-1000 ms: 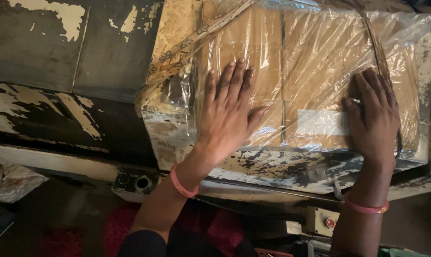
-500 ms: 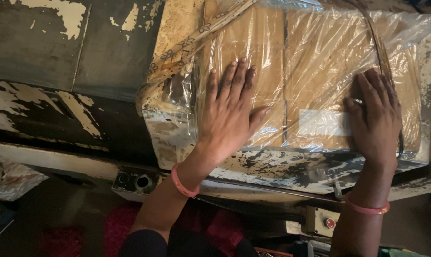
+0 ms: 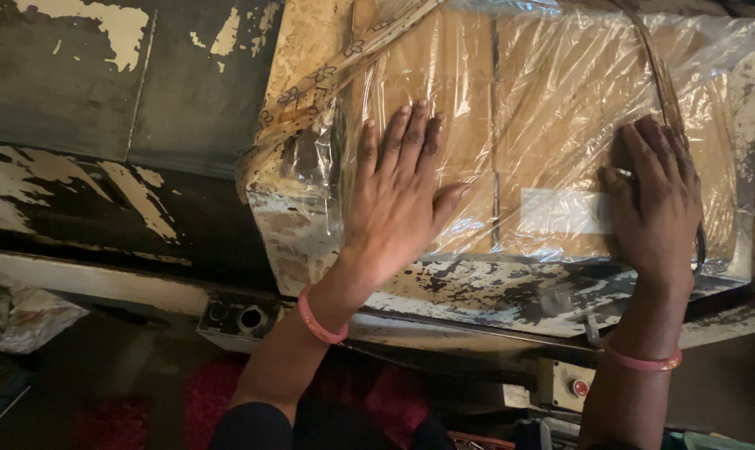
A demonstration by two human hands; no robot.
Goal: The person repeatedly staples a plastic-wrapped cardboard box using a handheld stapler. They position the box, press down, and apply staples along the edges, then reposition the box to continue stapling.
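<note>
Cardboard package (image 3: 477,158), brown and wrapped in clear crinkled plastic film (image 3: 561,92), lies flat on a worn metal counter (image 3: 494,292) whose pale paint is flaked and blotched dark. A white rectangular label (image 3: 561,210) sits on the package near its front edge, under the film.

Left hand (image 3: 398,196): open, palm down, fingers spread and flat on the film over the left half of the package, thumb angled toward the centre seam. Pink band (image 3: 319,321) on the wrist.

Right hand (image 3: 654,200): open, palm down, flat on the right part of the package just beside the label, fingers together and pointing away from the person. A second pink band (image 3: 644,361) on this wrist.

Comparison with the frames half a second and one second back: both hands keep the same flat, pressing pose; the package has not shifted on the counter. The right hand sits marginally nearer the label; the change is very slight.

Surroundings: loose film and a patterned tape strip (image 3: 344,62) bunch at the package's left corner. Left of the package, dark peeling panel (image 3: 102,108). Below the counter edge, a small box with a red push button (image 3: 576,386) and a round socket fitting (image 3: 248,317). Crumpled white plastic (image 3: 27,317) lies at far left, low down.
</note>
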